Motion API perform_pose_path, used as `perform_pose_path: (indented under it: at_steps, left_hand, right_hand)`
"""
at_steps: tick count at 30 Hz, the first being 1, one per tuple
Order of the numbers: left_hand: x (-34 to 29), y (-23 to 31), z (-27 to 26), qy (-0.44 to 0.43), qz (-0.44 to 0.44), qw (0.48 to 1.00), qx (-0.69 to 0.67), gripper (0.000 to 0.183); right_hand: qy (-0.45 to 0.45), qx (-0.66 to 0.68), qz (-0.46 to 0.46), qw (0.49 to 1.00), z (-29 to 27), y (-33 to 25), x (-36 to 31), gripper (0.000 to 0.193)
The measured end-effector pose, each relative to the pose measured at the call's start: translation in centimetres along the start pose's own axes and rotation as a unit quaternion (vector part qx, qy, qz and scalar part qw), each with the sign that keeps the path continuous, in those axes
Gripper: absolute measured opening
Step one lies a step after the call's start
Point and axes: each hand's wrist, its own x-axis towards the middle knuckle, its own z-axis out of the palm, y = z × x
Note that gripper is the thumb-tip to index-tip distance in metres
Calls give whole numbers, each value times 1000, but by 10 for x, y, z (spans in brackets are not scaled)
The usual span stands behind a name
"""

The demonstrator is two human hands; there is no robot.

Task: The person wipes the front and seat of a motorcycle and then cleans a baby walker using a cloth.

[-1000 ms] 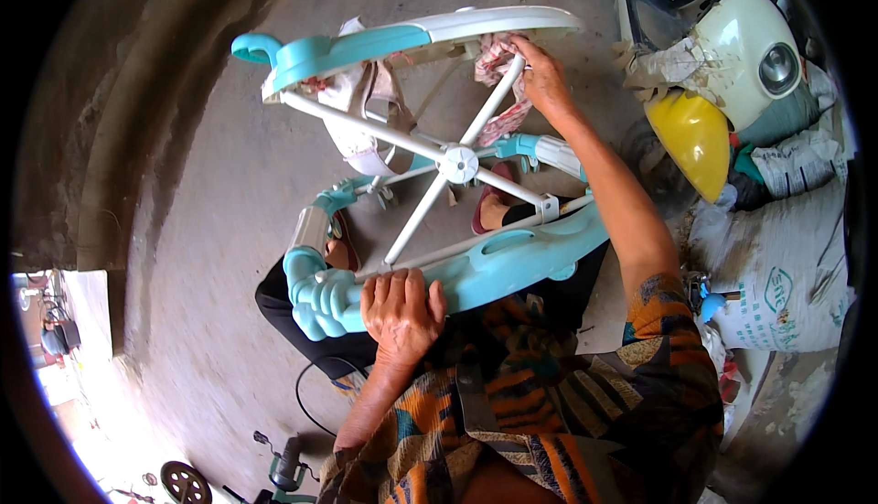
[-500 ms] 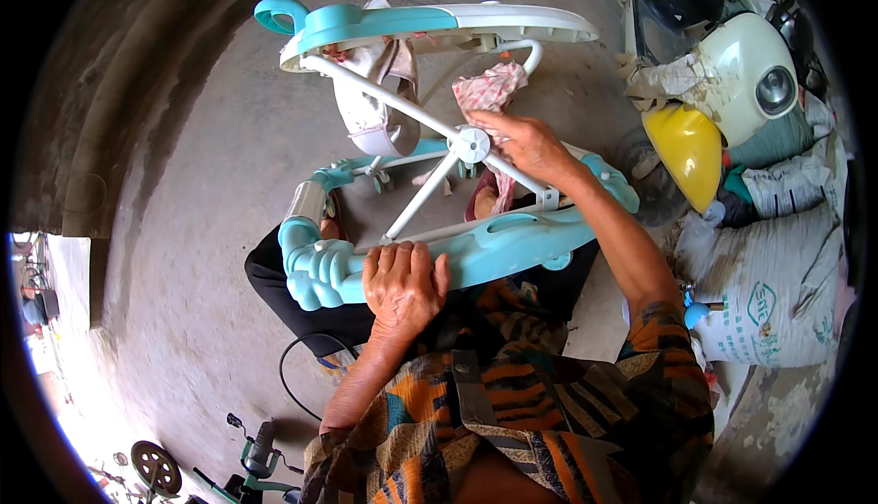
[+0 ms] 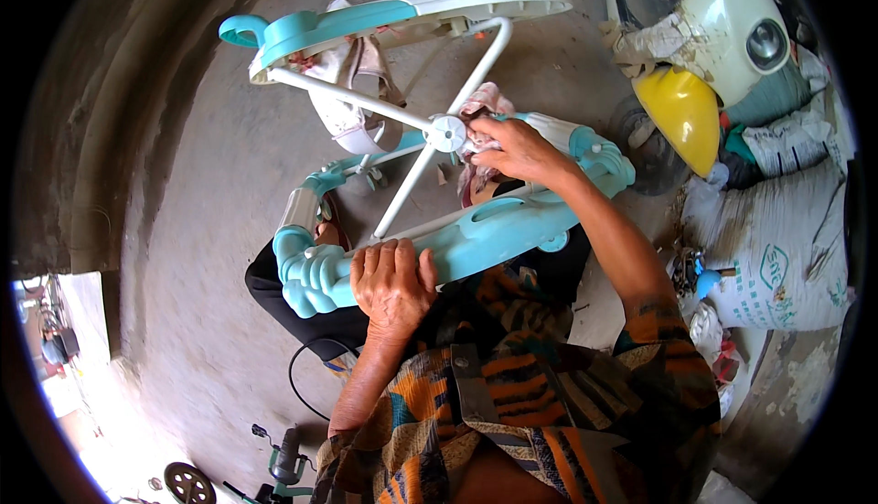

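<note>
A turquoise and white baby walker (image 3: 512, 230) stands tipped on its side in front of me, its white tubes crossing at a round white hub (image 3: 446, 134). My left hand (image 3: 393, 289) is closed over the near edge of its turquoise base, thumb to the right. With my right hand (image 3: 517, 150) I pinch a pink-and-white checked cloth (image 3: 489, 101) against the tubes just right of the hub. Part of the cloth is hidden behind my fingers. Beyond the hub, a pale fabric seat (image 3: 343, 120) hangs below the walker's upper ring (image 3: 357, 21).
Along the right lie a yellow plastic shell (image 3: 681, 115), a cream scooter body part (image 3: 736, 37) with a lamp, and stuffed white sacks (image 3: 777, 248). A wheel (image 3: 189, 484) and a small green-framed cycle (image 3: 288, 463) are at lower left. Concrete floor (image 3: 192, 321) surrounds the walker.
My right hand and the cloth have moved down and left, close beside the hub. The walker's upper ring has shifted left and tilted. My left hand keeps its hold on the base.
</note>
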Motion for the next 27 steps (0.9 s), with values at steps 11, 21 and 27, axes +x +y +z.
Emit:
perform_pose_path:
  at_steps: [11, 21, 27]
  left_hand:
    - [-3, -1, 5, -17, -1, 1000, 14, 21]
    - [-2, 0, 5, -18, -2, 1000, 15, 21]
    - [-2, 0, 5, -21, -6, 1000, 9, 19]
  right_hand:
    - [-122, -94, 67, 986, -9, 52, -26, 31]
    - [-91, 150, 96, 980, -10, 44, -15, 33]
    - [-24, -16, -30, 999, 6, 22, 8, 31]
